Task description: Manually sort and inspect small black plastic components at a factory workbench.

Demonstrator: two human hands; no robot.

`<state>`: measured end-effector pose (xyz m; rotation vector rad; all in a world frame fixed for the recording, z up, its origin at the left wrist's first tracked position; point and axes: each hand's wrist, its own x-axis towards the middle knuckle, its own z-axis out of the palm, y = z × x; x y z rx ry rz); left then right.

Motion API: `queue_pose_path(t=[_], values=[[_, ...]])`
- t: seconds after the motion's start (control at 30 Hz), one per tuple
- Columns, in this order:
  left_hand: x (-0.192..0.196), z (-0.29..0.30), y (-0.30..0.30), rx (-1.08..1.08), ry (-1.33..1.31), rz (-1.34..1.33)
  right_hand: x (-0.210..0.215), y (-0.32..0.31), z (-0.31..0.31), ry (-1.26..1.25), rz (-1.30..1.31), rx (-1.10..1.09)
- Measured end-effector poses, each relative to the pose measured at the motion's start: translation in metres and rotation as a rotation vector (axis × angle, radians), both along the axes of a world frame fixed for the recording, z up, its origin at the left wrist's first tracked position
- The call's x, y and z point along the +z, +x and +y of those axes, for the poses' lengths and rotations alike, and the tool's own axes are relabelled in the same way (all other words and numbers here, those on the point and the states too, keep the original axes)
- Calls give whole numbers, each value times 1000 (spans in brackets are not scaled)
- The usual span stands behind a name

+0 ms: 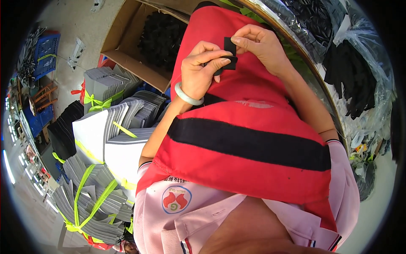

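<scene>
My left hand (pixel 202 70), with a pale green bangle on the wrist, pinches a small black piece (pixel 228 63) between thumb and fingers. My right hand (pixel 261 42) holds a second small black strip (pixel 229 44) just above it, fingertips on its edge. The two pieces touch or overlap between the hands. Both hands are raised over a red apron with a black stripe (pixel 249 144) that covers my lap.
An open cardboard box (pixel 127 51) of black parts stands at top left. Bundles of grey sheets tied with yellow-green tape (pixel 101 169) pile on the left. Clear plastic bags of black pieces (pixel 359 72) lie on the right beside a round rim. Blue crates (pixel 44 53) stand far left.
</scene>
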<state>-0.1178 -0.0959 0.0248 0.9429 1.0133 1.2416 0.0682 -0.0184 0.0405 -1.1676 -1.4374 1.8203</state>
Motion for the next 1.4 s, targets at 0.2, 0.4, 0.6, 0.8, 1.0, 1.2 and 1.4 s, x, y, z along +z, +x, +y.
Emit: queue_pose_path(t=[0.2, 0.4, 0.6, 0.8, 1.0, 1.2, 1.4], values=[[-2, -3, -7, 27, -117, -124, -16, -9, 3, 48, 31, -60], [-19, -12, -57, 243, -324, -375, -33, -62, 8, 147, 183, -77], [-86, -20, -136, 596, -301, -322, -45, -32, 11, 311, -105, 73], [-104, -12, -132, 378, -408, -547, 14, 38, -27, 300, -303, 0], [-51, 13, -70, 57, -168, -317, 41, 176, -35, 620, -584, -644], [-46, 9, -16, -30, 0, -75, 34, 277, -1, 681, -1371, -284], [-109, 22, 14, 27, -157, -409, -10, 333, 79, 665, -1440, -104]])
